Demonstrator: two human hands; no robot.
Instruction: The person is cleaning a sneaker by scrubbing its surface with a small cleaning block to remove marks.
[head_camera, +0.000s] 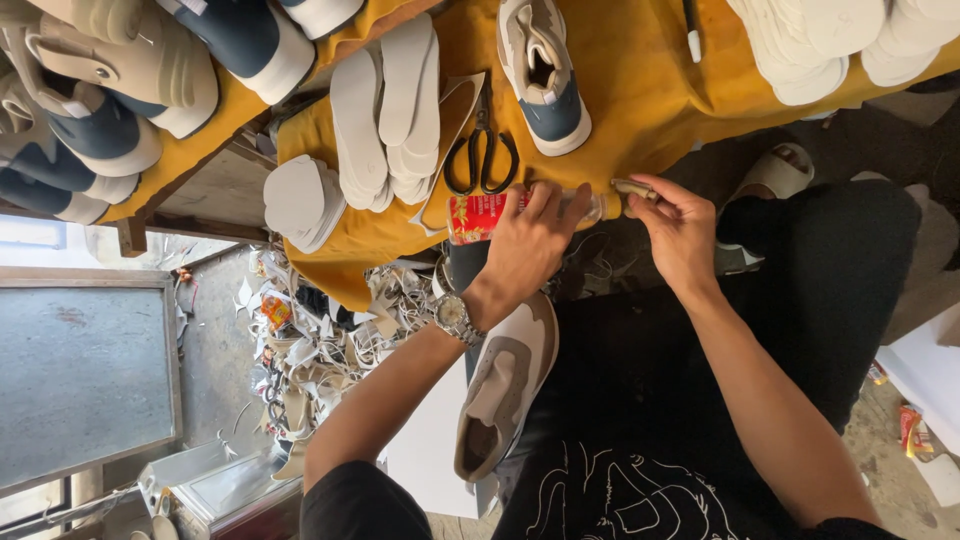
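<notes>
My left hand, with a wristwatch on its wrist, grips a clear bottle with a red label that lies sideways at the edge of the yellow-covered table. My right hand pinches a small tan piece, perhaps a cap or brush, right at the bottle's mouth. A grey and white shoe rests on my lap below the left wrist.
Black scissors lie just beyond the bottle. White insoles are stacked to the left, with more at the far right. A blue and grey shoe stands on the table and several more at the far left. Scraps litter the floor.
</notes>
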